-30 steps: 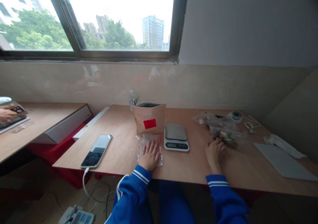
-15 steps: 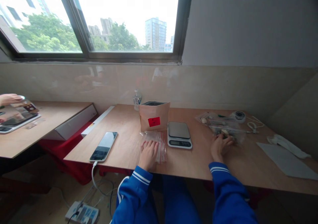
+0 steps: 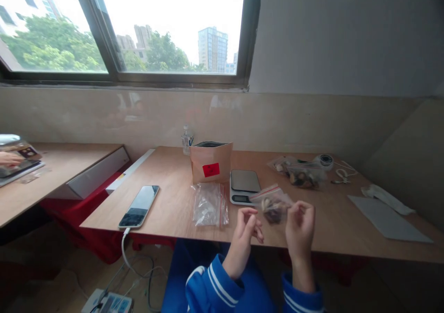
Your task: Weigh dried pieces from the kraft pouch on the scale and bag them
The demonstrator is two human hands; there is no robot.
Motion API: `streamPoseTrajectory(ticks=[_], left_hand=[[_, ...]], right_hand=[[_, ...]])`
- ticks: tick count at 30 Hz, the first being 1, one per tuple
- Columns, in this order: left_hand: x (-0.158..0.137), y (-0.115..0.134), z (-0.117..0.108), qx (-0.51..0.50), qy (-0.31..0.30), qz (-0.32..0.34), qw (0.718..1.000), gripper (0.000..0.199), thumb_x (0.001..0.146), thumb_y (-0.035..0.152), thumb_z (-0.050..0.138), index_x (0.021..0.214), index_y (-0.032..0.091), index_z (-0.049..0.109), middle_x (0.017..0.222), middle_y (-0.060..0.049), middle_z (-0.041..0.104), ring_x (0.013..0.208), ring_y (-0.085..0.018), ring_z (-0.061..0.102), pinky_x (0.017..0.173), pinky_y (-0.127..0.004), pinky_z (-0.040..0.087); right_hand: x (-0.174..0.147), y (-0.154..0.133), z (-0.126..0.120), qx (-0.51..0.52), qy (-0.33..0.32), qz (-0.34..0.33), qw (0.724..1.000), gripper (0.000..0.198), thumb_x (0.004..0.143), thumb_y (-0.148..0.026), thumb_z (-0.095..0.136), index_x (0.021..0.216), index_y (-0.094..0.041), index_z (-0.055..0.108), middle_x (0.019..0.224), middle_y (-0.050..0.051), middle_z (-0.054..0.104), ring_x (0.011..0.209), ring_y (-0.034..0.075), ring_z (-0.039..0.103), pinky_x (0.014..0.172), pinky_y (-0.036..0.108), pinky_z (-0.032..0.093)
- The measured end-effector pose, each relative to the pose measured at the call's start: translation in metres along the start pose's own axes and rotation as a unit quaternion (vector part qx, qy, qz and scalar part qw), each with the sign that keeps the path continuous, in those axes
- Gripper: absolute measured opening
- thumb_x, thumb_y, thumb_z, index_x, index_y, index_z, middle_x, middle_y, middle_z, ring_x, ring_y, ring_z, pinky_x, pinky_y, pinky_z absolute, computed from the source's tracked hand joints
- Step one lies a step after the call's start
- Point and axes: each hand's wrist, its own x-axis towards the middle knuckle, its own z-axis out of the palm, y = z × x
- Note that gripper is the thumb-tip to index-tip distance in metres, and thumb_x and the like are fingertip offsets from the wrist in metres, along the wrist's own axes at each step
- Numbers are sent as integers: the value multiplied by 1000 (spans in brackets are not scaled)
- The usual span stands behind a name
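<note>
My right hand (image 3: 301, 225) is closed on the edge of a small clear zip bag (image 3: 272, 206) with a red seal line. Dark and pale pieces fill the bag, which hangs over the front part of the table. To its left, my left hand (image 3: 247, 232) is raised with fingers curled and apart, and nothing shows in it. Behind the bag stands a white digital scale (image 3: 244, 183), partly covered by it. A stack of clear zip bags (image 3: 207, 207) lies in front of a brown paper pouch (image 3: 211, 160) with a red label, open at the top.
A phone (image 3: 139, 206) on a white cable lies at the left. More filled zip bags (image 3: 303, 176) lie at the back right, near a white camera-like device (image 3: 325, 161). A grey sheet (image 3: 388, 218) carries a white cloth. Another person's hand (image 3: 9, 159) shows far left.
My right hand has lifted a filled zip bag from the pile and brought it left and nearer. My left hand has left the stack of clear bags and moved right.
</note>
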Motion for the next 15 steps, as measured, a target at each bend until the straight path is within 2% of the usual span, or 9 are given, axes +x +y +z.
streamPoseTrajectory(ticks=[2, 4, 6, 8, 12, 15], left_hand=[[2, 13, -1, -79, -5, -7, 997, 49, 81, 63, 46, 96, 17, 53, 76, -2, 55, 64, -13, 56, 65, -29, 46], [3, 25, -5, -124, 6, -18, 992, 56, 81, 65, 42, 100, 15, 58, 82, -6, 62, 79, -19, 60, 77, -34, 47], [2, 35, -10, -144, 33, -33, 988, 58, 79, 64, 46, 105, 14, 62, 93, -9, 65, 94, -23, 60, 86, -35, 45], [1, 41, -15, -139, 48, -38, 988, 51, 77, 57, 55, 104, 15, 64, 99, -9, 66, 102, -24, 58, 91, -35, 43], [2, 43, -25, -65, 23, -20, 997, 37, 78, 39, 62, 108, 17, 62, 110, -8, 64, 108, -23, 55, 97, -35, 39], [8, 37, -33, 70, 43, 23, 996, 28, 77, 38, 63, 95, 17, 63, 95, -5, 64, 94, -20, 57, 88, -31, 43]], right_hand=[[-16, -35, 7, 51, -126, 19, 991, 19, 85, -42, 47, 86, -23, 44, 70, 2, 60, 58, 16, 60, 50, 25, 47], [-25, -59, 13, 88, -232, -12, 969, 16, 88, -38, 44, 86, -22, 50, 80, 6, 66, 77, 19, 64, 62, 29, 53], [-28, -71, 15, 101, -303, -68, 945, 18, 88, -33, 43, 86, -22, 57, 91, 8, 68, 97, 21, 62, 78, 34, 52], [-29, -73, 15, 95, -336, -113, 930, 21, 89, -30, 43, 86, -21, 62, 95, 8, 68, 105, 22, 59, 86, 36, 50], [-27, -63, 15, 39, -340, -163, 925, 21, 90, -27, 43, 83, -22, 62, 87, 4, 68, 99, 20, 60, 100, 42, 40], [-27, -54, 21, -44, -313, -191, 929, 13, 88, -29, 50, 82, -23, 60, 83, 2, 67, 94, 20, 61, 106, 49, 31]])
